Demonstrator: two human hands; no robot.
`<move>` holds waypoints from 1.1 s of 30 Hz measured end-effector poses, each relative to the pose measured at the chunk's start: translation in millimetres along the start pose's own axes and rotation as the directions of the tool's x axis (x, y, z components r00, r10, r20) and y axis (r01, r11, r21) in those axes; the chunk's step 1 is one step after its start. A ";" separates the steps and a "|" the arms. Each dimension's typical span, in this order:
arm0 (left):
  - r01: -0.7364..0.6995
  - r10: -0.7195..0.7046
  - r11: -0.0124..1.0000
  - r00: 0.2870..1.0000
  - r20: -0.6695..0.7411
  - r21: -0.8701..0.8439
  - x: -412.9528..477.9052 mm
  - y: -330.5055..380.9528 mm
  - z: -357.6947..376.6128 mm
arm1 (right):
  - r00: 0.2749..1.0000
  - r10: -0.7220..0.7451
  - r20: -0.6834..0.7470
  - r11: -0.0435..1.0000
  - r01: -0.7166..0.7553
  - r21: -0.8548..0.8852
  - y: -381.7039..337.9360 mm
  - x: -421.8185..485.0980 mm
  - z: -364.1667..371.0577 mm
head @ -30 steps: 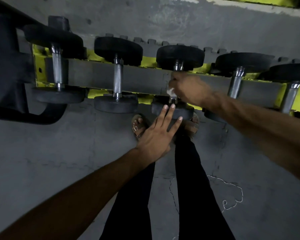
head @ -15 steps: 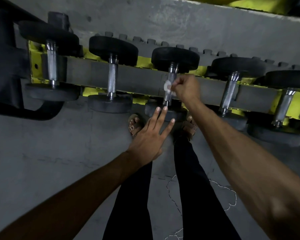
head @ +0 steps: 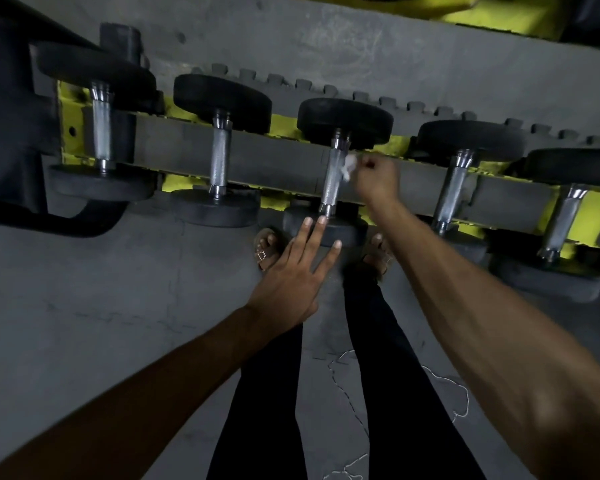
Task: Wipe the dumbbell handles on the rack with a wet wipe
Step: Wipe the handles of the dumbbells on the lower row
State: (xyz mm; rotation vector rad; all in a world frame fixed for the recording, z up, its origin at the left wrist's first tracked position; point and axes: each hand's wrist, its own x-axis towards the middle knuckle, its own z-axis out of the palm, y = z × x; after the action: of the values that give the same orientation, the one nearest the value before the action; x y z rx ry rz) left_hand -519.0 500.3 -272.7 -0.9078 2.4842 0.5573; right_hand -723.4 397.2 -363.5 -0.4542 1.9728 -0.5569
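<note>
- My right hand (head: 374, 180) pinches a small white wipe (head: 349, 166) against the upper part of the middle dumbbell handle (head: 335, 176) on the rack (head: 278, 150).
- My left hand (head: 291, 271) is flat, fingers spread and gripping nothing; its fingertips touch that dumbbell's near weight (head: 347, 233).
- My sandalled feet stand directly below the rack.
- Risk, as I judge it: pushing sideways could roll the dumbbell off toward my toes.
- The scrunched wipe is tiny and could slip out.
</note>
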 end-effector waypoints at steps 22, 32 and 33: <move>0.003 -0.003 1.000 1.000 0.002 -0.021 0.2 2.3 1.9 | 0.946 0.179 0.269 0.738 -0.310 0.599 -2.9 16.3 16.7; 0.003 -0.002 1.000 1.000 0.002 -0.025 0.6 3.5 3.0 | 0.959 -0.061 -0.277 0.877 0.184 0.444 -2.1 -14.4 26.4; 0.000 0.000 1.000 1.000 -0.002 -0.025 0.6 2.6 3.5 | 0.904 -0.237 -0.355 0.909 0.336 0.249 0.5 -20.5 25.2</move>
State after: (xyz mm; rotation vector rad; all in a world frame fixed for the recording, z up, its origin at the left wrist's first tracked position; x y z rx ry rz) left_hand -520.3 503.6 -275.3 -0.9179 2.4848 0.5890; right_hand -691.9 403.9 -359.0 -0.4894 2.0834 -1.1720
